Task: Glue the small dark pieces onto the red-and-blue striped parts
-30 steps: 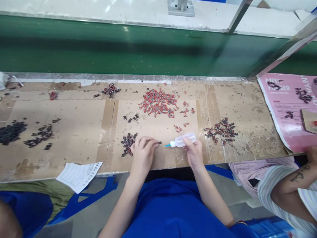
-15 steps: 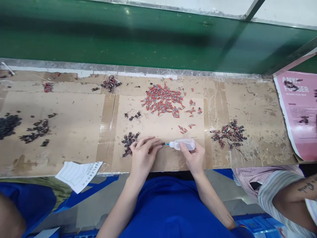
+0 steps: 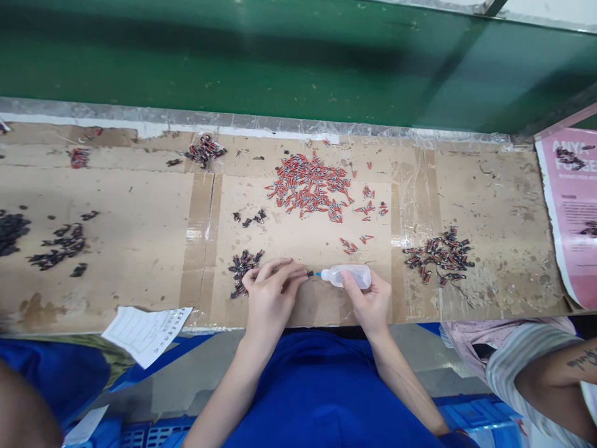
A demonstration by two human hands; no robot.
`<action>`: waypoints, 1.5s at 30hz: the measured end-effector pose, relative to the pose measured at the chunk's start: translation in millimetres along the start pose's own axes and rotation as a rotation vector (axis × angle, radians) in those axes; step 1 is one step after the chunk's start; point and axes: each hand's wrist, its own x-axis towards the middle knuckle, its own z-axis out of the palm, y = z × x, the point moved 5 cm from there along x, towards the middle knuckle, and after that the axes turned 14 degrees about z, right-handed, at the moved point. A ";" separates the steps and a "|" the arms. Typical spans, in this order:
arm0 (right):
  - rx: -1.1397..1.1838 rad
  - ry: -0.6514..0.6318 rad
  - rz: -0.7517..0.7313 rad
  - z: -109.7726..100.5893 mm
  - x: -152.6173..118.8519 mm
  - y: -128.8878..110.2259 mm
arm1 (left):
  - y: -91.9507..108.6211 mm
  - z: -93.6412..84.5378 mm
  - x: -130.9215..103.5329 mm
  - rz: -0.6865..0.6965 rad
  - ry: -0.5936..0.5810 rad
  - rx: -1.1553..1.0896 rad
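Note:
My left hand (image 3: 270, 287) pinches a small black part (image 3: 310, 273) between thumb and fingertips, low over the cardboard. My right hand (image 3: 370, 297) is closed around a translucent squeeze bottle (image 3: 349, 275) lying sideways, its thin blue nozzle pointing left. The tip of that nozzle touches or nearly touches the black part; I cannot tell which. Just left of my left hand lies a pile of black-and-red parts (image 3: 241, 269). Beyond both hands spreads a large heap of small red parts with metal ends (image 3: 310, 186).
Cardboard (image 3: 140, 249) covers the bench. More dark parts (image 3: 441, 255) lie to the right, others (image 3: 60, 246) to the left. A paper sheet (image 3: 144, 333) hangs over the front edge. People sit on both sides; a tattooed arm (image 3: 566, 367) is at right. A green panel (image 3: 233, 68) stands behind.
The view has shifted slightly. Both hands keep the same hold, with the nozzle still at the black part.

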 end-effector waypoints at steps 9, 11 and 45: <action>0.056 0.020 -0.005 -1.5 -1.1 -2.9 | 0.5 0.0 0.0 -0.017 -0.006 0.007; 0.050 0.004 -0.004 -0.9 -0.5 -0.9 | 0.8 0.0 0.0 -0.008 -0.001 0.007; -0.448 -0.065 -0.305 67.7 13.9 -22.5 | -20.5 -25.2 -31.4 0.194 -0.055 -0.001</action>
